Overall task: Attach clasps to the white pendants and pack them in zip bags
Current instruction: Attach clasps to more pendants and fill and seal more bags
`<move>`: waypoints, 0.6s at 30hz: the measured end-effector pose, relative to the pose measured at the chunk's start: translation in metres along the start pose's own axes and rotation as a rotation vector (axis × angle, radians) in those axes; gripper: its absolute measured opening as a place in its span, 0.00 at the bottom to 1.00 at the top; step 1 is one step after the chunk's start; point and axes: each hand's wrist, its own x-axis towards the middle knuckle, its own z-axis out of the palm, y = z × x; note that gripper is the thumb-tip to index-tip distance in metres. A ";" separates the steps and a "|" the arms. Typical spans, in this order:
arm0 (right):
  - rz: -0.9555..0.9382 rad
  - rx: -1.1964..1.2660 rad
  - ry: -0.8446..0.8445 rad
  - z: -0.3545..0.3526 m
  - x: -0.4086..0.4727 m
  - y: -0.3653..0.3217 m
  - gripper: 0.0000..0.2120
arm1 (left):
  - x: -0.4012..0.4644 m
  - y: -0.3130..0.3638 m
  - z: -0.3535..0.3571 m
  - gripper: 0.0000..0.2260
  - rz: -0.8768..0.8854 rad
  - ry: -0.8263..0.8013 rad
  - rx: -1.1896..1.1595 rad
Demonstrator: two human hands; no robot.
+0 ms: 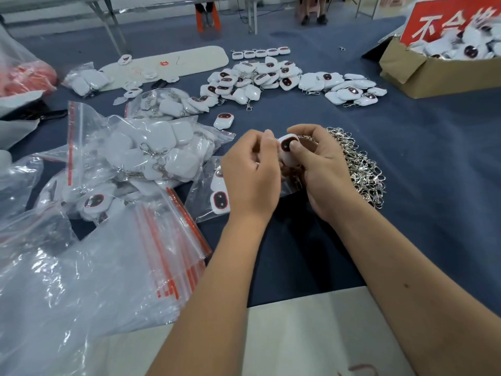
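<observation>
Holding one white pendant (288,147) between both hands, the person works just above the tabletop (423,164). The right hand (317,169) curls round the pendant, thumb pressed on its dark face. The left hand (250,172) is curled beside it, fingertips meeting at the pendant's edge; whether a clasp is pinched there cannot be told.

Recommended procedure: keep the pendant steady in the right hand with its loop end turned toward the left hand, then feed the clasp ring through with the left. Confirm the ring has closed before release.

Supplies lie close. The clasp pile (360,169) sits just behind the right hand. A small zip bag (208,196) holding pendants lies under the left hand. Filled bags (151,153) and a stack of empty bags (151,256) lie to the left. Loose pendants (271,77) lie farther back, and a box (423,74) of pendants stands at far right.

Obstruction: the tangled clasps are likely to drag neighbours when one is lifted.
</observation>
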 end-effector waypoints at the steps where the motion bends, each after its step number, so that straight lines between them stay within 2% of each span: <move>1: -0.001 -0.006 -0.003 0.000 0.000 0.000 0.07 | -0.001 -0.001 0.002 0.14 -0.010 -0.004 0.021; 7: -0.007 -0.051 -0.031 0.003 -0.004 -0.002 0.09 | 0.005 -0.007 -0.004 0.06 -0.057 0.002 0.091; 18: -0.034 -0.092 0.014 0.004 -0.002 0.001 0.09 | 0.006 -0.006 -0.008 0.03 -0.087 -0.061 0.085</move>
